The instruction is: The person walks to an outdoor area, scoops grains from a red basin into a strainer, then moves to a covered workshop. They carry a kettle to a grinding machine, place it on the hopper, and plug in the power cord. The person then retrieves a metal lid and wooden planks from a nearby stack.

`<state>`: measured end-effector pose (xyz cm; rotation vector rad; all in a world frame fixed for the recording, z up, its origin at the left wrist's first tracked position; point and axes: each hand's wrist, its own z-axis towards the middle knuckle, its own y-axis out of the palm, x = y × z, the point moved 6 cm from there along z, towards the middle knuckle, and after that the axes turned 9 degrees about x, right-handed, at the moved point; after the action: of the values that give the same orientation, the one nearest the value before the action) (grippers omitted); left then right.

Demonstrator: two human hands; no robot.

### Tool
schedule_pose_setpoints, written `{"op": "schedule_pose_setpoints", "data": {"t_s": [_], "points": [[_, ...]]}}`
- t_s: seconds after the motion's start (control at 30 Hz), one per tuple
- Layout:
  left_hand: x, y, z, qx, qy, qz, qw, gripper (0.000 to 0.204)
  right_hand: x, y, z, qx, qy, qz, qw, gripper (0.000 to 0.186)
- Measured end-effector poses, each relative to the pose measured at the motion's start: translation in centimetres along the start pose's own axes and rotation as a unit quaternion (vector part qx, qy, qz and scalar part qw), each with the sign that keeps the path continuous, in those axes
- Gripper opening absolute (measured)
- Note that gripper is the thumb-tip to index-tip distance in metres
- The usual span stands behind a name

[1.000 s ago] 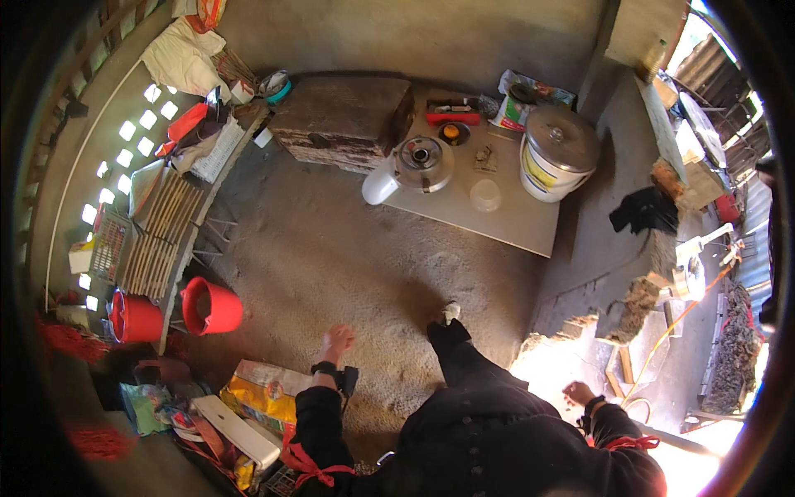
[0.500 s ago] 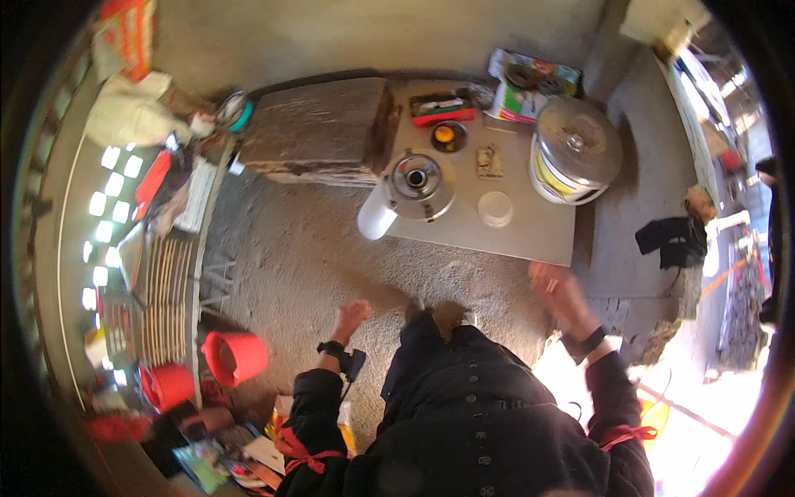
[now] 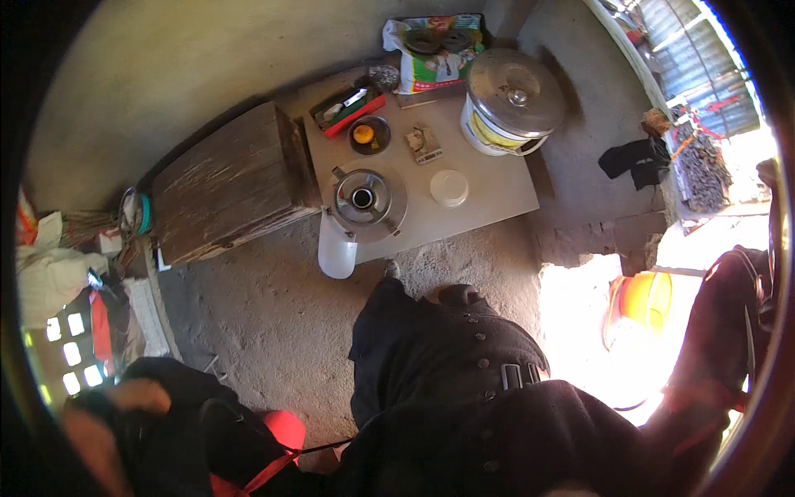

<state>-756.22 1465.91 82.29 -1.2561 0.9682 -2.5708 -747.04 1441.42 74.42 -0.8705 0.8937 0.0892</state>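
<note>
My left hand (image 3: 139,396), smeared by motion, is raised at the lower left beside my bent black sleeve; its fingers cannot be made out. At the far right rim, my right hand (image 3: 767,176) shows only in part at the end of a raised black sleeve. Neither hand visibly touches anything on the low table (image 3: 497,199). On that table stands a round metal device (image 3: 362,201) with a dark central opening and a white chute (image 3: 338,248). A white round lid or dish (image 3: 449,188) and a small flat scale-like thing (image 3: 423,144) lie nearby.
A wooden chest (image 3: 232,178) adjoins the table's left side. Behind are a red tray (image 3: 354,114), a dark bowl (image 3: 369,133) with something orange, and a colourful sack (image 3: 439,62). A lidded white bucket (image 3: 509,103) stands right. A yellow-orange container (image 3: 646,300) sits in bright light.
My view has swung, so the table appears further left and tilted. Both arms have risen outward, the left hand toward the left rim and the right toward the right rim.
</note>
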Motion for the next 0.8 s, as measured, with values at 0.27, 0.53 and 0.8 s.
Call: {"op": "schedule_pose_setpoints", "data": {"t_s": [0.27,0.53,0.8], "points": [[-3.6,5.3,0.4,-0.264,0.034,-0.101,0.959,0.044,2.4,2.2,-1.5,0.047,0.133,-0.064,0.988,0.031],[-7.5,4.8,-0.4,-0.294,0.035,-0.191,0.936,0.037,10.2,3.6,-5.9,0.11,0.269,-0.072,0.954,0.034],[-10.4,3.7,-1.5,-0.285,0.014,-0.296,0.911,0.032,10.5,4.9,0.0,0.117,0.236,-0.096,0.96,0.038]]}}
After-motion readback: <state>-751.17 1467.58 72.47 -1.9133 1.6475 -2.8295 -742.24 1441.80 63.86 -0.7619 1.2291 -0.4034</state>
